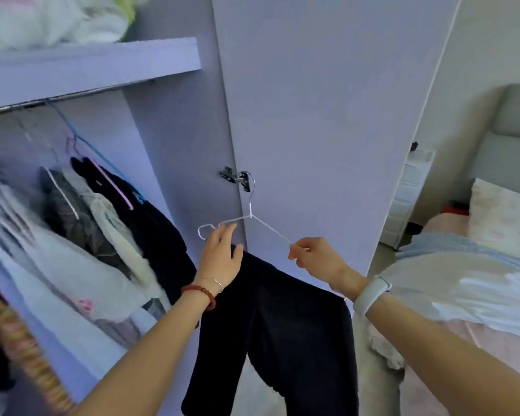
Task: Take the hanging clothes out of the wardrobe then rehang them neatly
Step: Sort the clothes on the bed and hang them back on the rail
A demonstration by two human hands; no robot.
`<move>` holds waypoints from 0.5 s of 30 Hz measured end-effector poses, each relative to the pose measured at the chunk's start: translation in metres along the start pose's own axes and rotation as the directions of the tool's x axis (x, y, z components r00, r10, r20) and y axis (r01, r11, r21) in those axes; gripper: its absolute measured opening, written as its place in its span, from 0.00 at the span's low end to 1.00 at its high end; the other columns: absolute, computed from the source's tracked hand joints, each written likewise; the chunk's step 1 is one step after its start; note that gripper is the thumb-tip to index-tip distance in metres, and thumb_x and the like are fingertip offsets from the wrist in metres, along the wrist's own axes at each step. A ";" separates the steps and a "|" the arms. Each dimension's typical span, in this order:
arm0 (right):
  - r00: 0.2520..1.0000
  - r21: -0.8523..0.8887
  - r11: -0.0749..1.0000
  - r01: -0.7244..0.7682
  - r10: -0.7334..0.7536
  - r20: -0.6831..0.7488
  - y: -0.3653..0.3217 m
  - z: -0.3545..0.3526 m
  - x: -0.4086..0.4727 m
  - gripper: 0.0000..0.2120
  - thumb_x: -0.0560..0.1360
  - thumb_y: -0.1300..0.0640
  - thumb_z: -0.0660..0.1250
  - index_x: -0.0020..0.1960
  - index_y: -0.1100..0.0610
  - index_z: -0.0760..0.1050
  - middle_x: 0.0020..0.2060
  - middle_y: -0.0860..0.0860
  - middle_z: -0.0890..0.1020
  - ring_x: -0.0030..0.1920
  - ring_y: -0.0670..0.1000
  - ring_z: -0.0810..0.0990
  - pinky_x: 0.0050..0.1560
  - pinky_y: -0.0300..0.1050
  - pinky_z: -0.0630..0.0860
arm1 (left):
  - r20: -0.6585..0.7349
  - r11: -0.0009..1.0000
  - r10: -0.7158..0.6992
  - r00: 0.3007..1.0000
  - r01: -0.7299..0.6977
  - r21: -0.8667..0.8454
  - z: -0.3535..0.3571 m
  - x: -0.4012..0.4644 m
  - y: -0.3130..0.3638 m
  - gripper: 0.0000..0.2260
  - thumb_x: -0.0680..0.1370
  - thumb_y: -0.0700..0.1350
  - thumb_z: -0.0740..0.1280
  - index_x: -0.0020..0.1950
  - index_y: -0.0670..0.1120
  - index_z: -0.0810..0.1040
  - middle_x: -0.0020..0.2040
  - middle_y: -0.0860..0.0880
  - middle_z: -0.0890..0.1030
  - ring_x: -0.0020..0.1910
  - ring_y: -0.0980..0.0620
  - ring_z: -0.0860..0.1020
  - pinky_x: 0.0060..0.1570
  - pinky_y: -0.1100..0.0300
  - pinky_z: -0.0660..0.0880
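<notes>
A white wire hanger [250, 216] is held up in front of the open wardrobe door [327, 115]. My right hand [312, 256] pinches its right end. My left hand [221, 256] has straight fingers touching the hanger's left arm. A black garment [276, 325] hangs below both hands, draped from the hanger's lower bar, which my hands hide. Inside the wardrobe, several clothes [81, 223] hang from the rail [57, 99] on white, pink and blue hangers.
A shelf [87, 64] above the rail carries bundled white fabric. To the right lies a bed [478, 295] with a pillow and light clothes on it. A white drawer unit [409, 193] stands beside the bed.
</notes>
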State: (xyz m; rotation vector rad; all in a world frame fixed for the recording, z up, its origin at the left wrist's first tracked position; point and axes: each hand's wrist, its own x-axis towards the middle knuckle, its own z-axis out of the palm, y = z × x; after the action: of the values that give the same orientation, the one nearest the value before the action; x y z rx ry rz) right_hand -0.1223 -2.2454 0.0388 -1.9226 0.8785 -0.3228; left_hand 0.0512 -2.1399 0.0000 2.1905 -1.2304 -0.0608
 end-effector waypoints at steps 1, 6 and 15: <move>1.000 -0.002 1.000 0.014 -0.014 -0.013 -0.012 0.008 0.014 0.14 0.78 0.58 0.58 0.35 0.56 0.74 0.27 0.50 0.70 0.26 0.48 0.65 0.27 0.34 0.63 | -0.018 0.997 -0.037 0.999 0.038 0.063 -0.009 0.003 -0.011 0.21 0.79 0.44 0.59 0.72 0.44 0.62 0.72 0.44 0.62 0.70 0.46 0.61 0.68 0.49 0.62; 0.997 -0.028 0.996 0.080 -0.080 0.017 -0.073 0.041 0.085 0.08 0.77 0.62 0.57 0.43 0.62 0.74 0.28 0.52 0.69 0.30 0.52 0.68 0.32 0.41 0.65 | -0.125 0.930 -0.169 0.978 0.201 0.309 -0.059 0.017 -0.061 0.18 0.79 0.45 0.59 0.69 0.45 0.67 0.71 0.43 0.63 0.71 0.44 0.59 0.68 0.44 0.59; 0.977 -0.070 0.977 0.202 -0.197 0.076 -0.147 0.095 0.214 0.10 0.77 0.61 0.58 0.44 0.65 0.76 0.39 0.57 0.75 0.43 0.54 0.73 0.44 0.40 0.65 | -0.331 0.692 -0.218 0.918 0.385 0.611 -0.131 0.100 -0.104 0.22 0.80 0.52 0.55 0.74 0.52 0.58 0.77 0.49 0.50 0.75 0.44 0.45 0.70 0.41 0.48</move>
State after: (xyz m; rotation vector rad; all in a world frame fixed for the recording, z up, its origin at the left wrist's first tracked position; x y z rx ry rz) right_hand 0.1462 -2.2909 0.0868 -2.0866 0.6621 -0.3433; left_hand 0.2295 -2.1156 0.0750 2.9031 -0.7978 0.5848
